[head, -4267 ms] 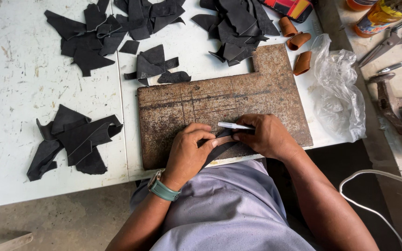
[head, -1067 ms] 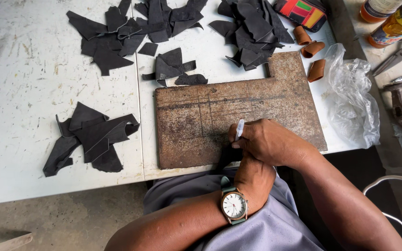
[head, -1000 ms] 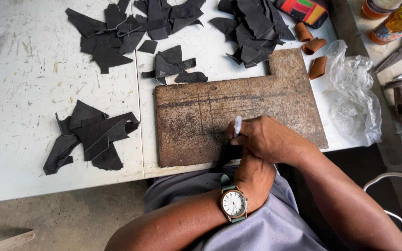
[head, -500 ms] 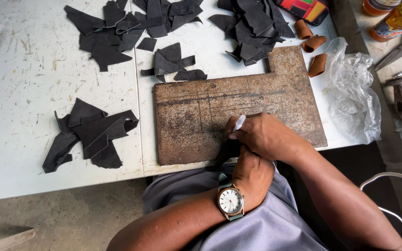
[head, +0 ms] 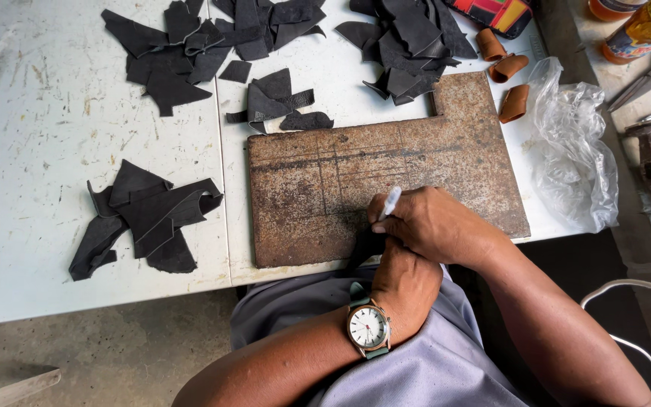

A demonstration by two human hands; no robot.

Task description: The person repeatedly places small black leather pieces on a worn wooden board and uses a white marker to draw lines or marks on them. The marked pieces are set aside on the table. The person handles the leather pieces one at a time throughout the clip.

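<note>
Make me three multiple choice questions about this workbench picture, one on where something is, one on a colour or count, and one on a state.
1. Where does the clear plastic bag lie?
A. right of the rusty metal plate
B. on the floor
C. under the black leather scraps

2. How many small brown leather rolls lie near the plate's far right corner?
A. one
B. three
C. six

3. What does the right hand hold?
A. nothing
B. pliers
C. a slim silver pen-like tool

Answers: 1 A, the bag lies on the white table past the plate's right edge. 2 B, three rolls show there. 3 C, its fingers close around the tool, above the left hand.
</note>
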